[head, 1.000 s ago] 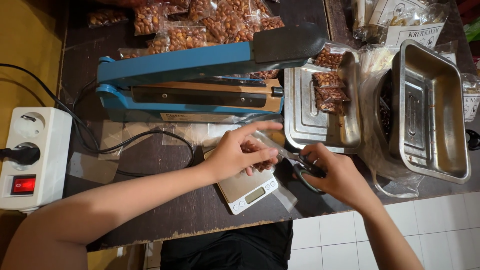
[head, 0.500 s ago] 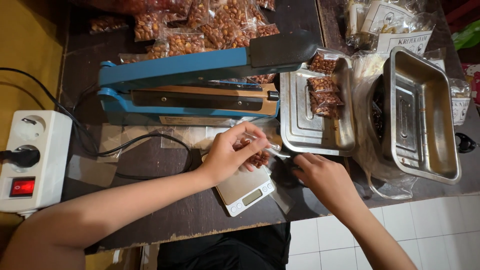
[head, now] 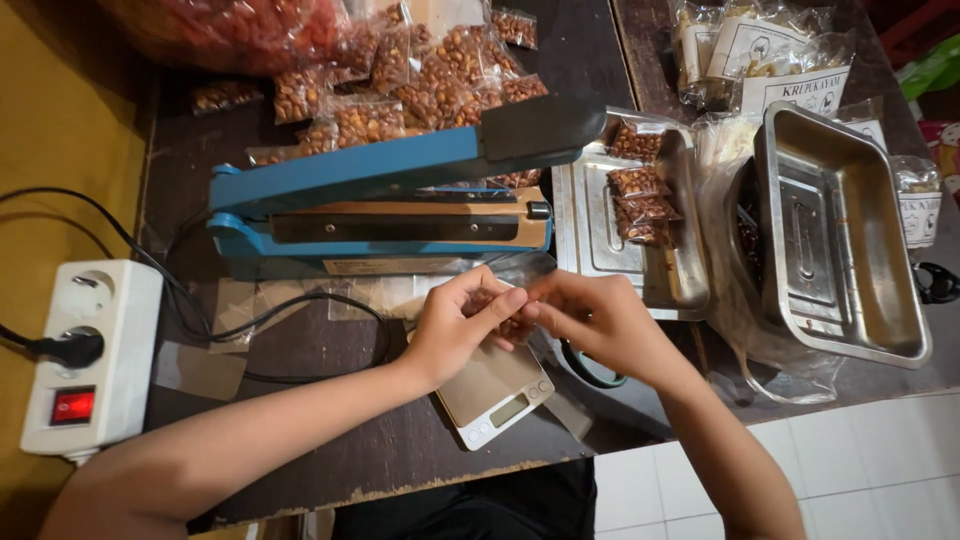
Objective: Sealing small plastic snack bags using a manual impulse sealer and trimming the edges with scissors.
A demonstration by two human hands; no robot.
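Both hands had come together: the left hand [head: 462, 330] and right hand [head: 590, 322] pinched one small packet of nuts [head: 512, 325] between fingertips, lifted just above the digital scale [head: 495, 392], blue heat sealer [head: 385, 205] beyond the grip.

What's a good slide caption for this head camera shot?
Both hands pinch a small snack bag above a digital scale, before a blue heat sealer.

The blue sealer [head: 390, 205] blocks the back; bare surface [head: 310, 440] lies open left of the scale [head: 495, 388].
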